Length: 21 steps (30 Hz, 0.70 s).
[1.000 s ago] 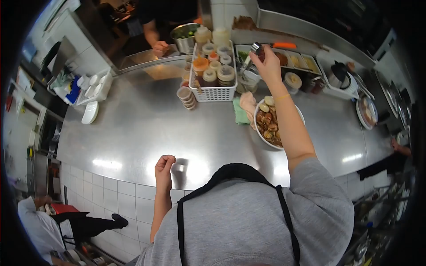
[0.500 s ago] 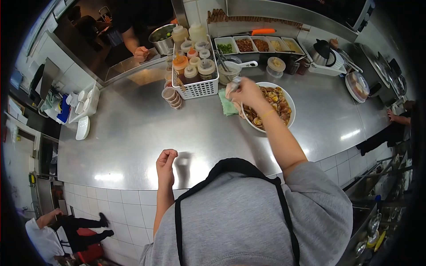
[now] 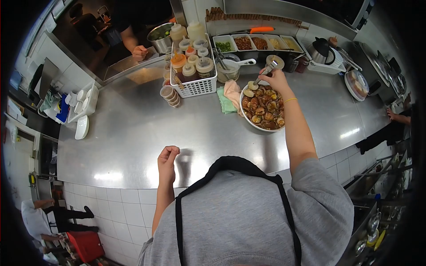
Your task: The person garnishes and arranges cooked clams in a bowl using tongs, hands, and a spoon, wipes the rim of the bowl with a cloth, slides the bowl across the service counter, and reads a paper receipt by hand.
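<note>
I have my right hand (image 3: 276,80) over the far side of the white bowl (image 3: 262,129), fingers pinching a metal tool (image 3: 258,83). The tool slants: its upper end points away from me and to the right, its lower end runs down to the left, toward two pale clams (image 3: 248,92) by the bowl's far left rim. So the clams lie left of my fingers and a little nearer me, right by the tool's low end. Touching or just above? I can't tell from here, nor whether the tip grips anything.

The darker clams (image 3: 264,106), glossy with brown sauce, fill the bowl on the near side of that hand, and my forearm crosses over its right edge. The right hand is clearly the nearer one. My left hand (image 3: 168,156) is well apart, over the near edge of the desk (image 3: 199,128), thumb and fingers pressed together; I see nothing held in them, though something tiny could be hidden.

Just left of the bowl, a peach cloth (image 3: 232,92) overlaps a green cloth (image 3: 226,100). Beyond the cloths I've got a white spoon (image 3: 246,62) across a tub, and left of that the bottle basket (image 3: 198,88).
</note>
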Motion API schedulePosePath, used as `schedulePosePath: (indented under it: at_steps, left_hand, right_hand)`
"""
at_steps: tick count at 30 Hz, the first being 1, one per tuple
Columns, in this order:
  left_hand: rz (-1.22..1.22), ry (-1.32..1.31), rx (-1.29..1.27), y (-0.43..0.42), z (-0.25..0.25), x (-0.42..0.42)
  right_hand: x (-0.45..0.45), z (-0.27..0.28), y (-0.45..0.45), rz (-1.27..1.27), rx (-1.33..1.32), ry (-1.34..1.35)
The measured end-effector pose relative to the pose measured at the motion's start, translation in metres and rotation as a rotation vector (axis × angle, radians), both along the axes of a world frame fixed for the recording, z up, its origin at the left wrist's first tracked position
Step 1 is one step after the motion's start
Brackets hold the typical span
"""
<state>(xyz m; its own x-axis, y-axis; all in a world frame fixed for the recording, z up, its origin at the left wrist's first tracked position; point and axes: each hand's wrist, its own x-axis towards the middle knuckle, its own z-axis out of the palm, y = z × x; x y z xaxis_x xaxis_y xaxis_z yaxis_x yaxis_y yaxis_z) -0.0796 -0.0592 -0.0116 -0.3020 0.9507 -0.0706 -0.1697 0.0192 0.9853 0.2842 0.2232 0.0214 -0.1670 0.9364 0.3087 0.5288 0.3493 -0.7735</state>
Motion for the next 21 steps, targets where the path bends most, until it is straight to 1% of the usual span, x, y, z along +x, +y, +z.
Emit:
schedulePosePath:
  at_steps: [5,7,9,13,14,15,17,18,19,20,21]
  left_hand:
    - [0.029,0.025,-0.008,-0.008,-0.006,-0.009]
    - [0.038,0.030,-0.010,-0.012,-0.009,-0.011]
    - [0.061,0.029,-0.015,-0.014,-0.009,-0.011]
    - [0.098,0.016,-0.018,-0.022,0.004,-0.005]
    - [0.102,0.025,-0.039,-0.025,0.007,-0.003]
    - [0.119,0.028,-0.046,-0.026,0.010,-0.002]
    - [0.151,0.036,-0.032,-0.037,0.006,-0.005]
    - [0.187,0.032,-0.083,-0.043,0.004,-0.006]
    - [0.198,-0.002,-0.085,-0.050,0.003,-0.006]
    - [0.222,-0.016,-0.067,-0.057,0.003,-0.007]
    - [0.241,-0.030,-0.057,-0.066,0.002,-0.006]
  right_hand:
    - [0.006,0.011,-0.009,-0.002,0.045,0.112]
    - [0.007,0.021,-0.018,-0.010,0.071,0.133]
    - [0.009,0.038,-0.030,0.039,0.116,0.229]
    - [0.011,0.066,-0.054,0.053,0.052,0.274]
    - [0.010,0.070,-0.060,0.081,0.074,0.322]
    - [0.011,0.062,-0.057,0.060,0.113,0.351]
    - [-0.001,0.070,-0.067,0.075,0.151,0.388]
    - [-0.007,0.066,-0.065,0.101,0.147,0.446]
    - [-0.015,0.069,-0.072,0.123,0.120,0.407]
    - [-0.027,0.075,-0.081,0.177,0.086,0.463]
    - [-0.040,0.075,-0.085,0.222,0.119,0.458]
